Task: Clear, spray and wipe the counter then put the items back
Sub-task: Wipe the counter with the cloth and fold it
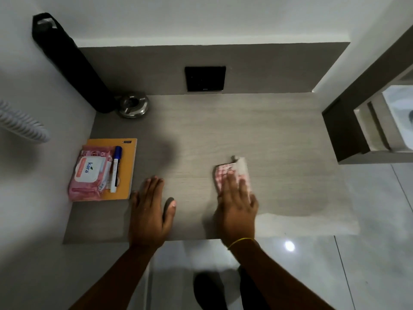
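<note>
Wiping step: right hand [237,204] pressing flat, fingers spread, on checked cloth [230,173] at counter [223,130] front; left hand [152,211] lying open, palm down, likely bracing; items [100,171] sitting stacked at left edge

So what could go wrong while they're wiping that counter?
The right hand presses a cloth flat on the counter, while the left hand rests beside an orange notebook that carries a wipes pack and a marker. A wide sweep leftward might knock that stack, and the marker could roll off. The patch beneath the stack, and around the metal ashtray at the back, may go unwiped.
</note>
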The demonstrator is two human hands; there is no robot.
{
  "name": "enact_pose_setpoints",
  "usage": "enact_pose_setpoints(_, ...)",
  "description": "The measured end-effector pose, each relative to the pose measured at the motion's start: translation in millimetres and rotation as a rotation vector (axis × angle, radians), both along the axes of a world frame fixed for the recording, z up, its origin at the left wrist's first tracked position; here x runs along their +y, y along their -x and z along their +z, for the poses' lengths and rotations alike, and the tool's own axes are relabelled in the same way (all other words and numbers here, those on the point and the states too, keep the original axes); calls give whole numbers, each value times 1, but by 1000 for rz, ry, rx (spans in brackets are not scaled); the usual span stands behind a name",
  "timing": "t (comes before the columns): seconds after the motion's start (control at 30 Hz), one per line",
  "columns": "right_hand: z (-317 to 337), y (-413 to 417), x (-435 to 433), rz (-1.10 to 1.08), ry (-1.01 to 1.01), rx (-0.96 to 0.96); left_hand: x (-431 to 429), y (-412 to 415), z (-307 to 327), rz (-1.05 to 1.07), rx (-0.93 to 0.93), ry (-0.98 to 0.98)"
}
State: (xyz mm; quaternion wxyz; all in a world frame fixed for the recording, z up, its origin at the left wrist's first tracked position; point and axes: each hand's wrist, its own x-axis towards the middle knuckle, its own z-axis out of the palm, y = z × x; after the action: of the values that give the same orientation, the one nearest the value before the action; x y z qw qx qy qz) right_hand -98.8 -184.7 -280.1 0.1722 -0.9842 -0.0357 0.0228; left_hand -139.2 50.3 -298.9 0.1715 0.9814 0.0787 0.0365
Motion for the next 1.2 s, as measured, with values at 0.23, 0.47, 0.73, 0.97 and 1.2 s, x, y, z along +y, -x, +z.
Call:
enact_pose_setpoints(0.23, 21, 2, -3, 104, -461, 103, 0, -1, -1, -8, -31, 7)
enact_pose_setpoints(0.47, 93, -69, -100, -90, -1188, 150, -4, -1, 5, -9, -57, 27)
enact_pose_setpoints(0.73, 37, -47, -139, 66, -369, 165, -2, 0, 1, -7, -56, 27)
enact_pose_setpoints(0.97, 18, -47, -114, 5, -1, 52, -3, -1, 9, 7, -67, 70)
enact_pose_setpoints(1.2, 18, -21, -34, -48, -7, 90, 9, -4, 35, 80, -39, 312)
